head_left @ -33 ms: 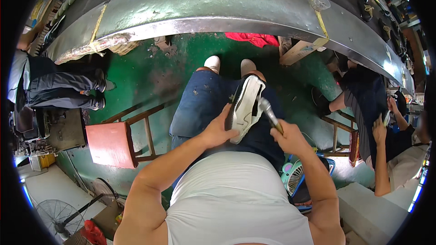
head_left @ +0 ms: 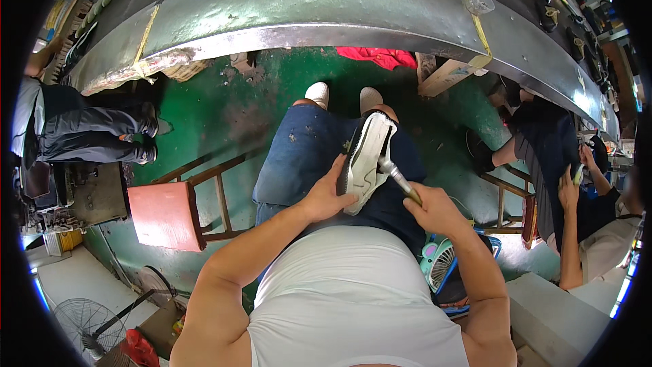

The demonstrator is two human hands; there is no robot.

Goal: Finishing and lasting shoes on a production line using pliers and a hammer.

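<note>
Across my lap, on the blue cloth (head_left: 292,153), lies a shoe (head_left: 371,156) with its pale underside turned up and a dark edge around it. My left hand (head_left: 327,194) grips it by the left side near its closer end, the thumb lying over the underside. In my right hand (head_left: 435,209) is a hammer (head_left: 403,182), held by its handle. The hammer's metal head is at the right edge of the shoe's underside and seems to touch it. What the shoe is stretched over cannot be made out.
A metal-topped bench (head_left: 305,3) runs across in front, with a clear plastic cup (head_left: 479,1) on it. A red stool (head_left: 165,216) stands at my left, a small green fan (head_left: 438,261) by my right side. People sit to either side; the right one's hands (head_left: 569,190) hold something.
The hammer's head has swung down and to the left, from just off the shoe's right side onto its edge. My left hand and the shoe stay in place.
</note>
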